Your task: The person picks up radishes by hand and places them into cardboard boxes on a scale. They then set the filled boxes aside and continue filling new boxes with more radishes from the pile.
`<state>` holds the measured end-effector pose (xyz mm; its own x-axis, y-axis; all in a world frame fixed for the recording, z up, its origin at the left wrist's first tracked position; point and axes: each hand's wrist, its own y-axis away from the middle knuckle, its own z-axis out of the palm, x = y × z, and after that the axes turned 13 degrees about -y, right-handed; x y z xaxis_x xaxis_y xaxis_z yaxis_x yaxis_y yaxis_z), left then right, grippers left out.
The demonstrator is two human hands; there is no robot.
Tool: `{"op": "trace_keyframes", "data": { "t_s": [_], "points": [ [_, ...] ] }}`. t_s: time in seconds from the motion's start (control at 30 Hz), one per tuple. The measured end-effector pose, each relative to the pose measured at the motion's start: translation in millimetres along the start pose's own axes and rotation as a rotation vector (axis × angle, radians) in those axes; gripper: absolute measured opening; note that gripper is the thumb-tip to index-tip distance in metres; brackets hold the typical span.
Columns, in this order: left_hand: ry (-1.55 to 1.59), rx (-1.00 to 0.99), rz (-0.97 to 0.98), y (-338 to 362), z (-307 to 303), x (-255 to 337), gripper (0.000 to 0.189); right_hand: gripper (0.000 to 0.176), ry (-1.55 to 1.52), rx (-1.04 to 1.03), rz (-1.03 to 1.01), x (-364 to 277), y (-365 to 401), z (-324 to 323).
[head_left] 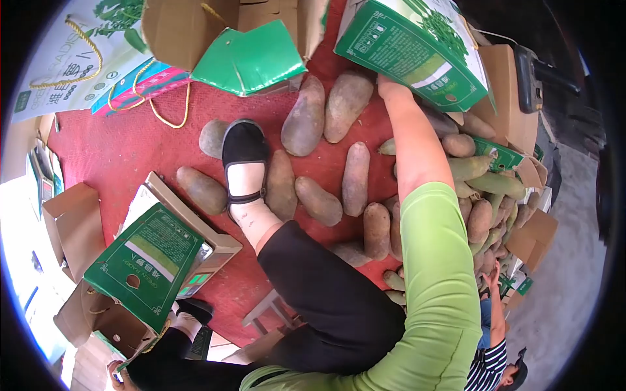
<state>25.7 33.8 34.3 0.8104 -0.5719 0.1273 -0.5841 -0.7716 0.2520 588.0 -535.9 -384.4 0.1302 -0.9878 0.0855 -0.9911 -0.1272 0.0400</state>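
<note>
Radishes (355,177) underfoot could roll beneath the shoe (244,153); right hand (390,86) meets the box (411,52), grip hidden; left hand unseen.

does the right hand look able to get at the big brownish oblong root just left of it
Probably yes: the right hand sits under the green cardboard box, and the big brownish oblong root lies uncovered beside it, nothing between. Its fingers are hidden, perhaps holding the box.

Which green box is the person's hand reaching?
The green box at top right: the right hand meets its lower edge. The lower-left box on the scale is far off.
</note>
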Motion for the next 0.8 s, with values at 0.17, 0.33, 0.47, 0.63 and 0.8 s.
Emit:
{"op": "trace_keyframes", "data": {
  "t_s": [0.17, 0.33, 0.47, 0.63, 0.8],
  "points": [
    [0.019, 0.019, 0.029, -5.3, -1.5, -11.4, 0.026, 0.052, 0.017, 0.057, -0.005, 0.0, 7.7, 9.9],
    [0.014, 0.005, 0.013, -5.9, -0.8, -12.9, 0.027, 0.051, 0.003, 0.073, -0.032, 4.0, 20.1, 8.8],
    [-0.008, 0.004, 0.022, 0.0, 1.8, -10.7, 0.028, 0.051, -0.093, 0.053, -0.096, 5.4, 42.2, -5.7],
    [0.082, 0.009, -0.021, 2.1, 3.4, -29.8, 0.033, 0.051, -0.450, -0.366, -0.033, 0.4, 82.3, -74.2],
    [0.065, 0.043, -0.125, 5.4, 6.1, -35.0, 0.034, 0.046, -0.657, -0.256, -0.079, -15.3, 131.6, -132.7]
  ]
}}
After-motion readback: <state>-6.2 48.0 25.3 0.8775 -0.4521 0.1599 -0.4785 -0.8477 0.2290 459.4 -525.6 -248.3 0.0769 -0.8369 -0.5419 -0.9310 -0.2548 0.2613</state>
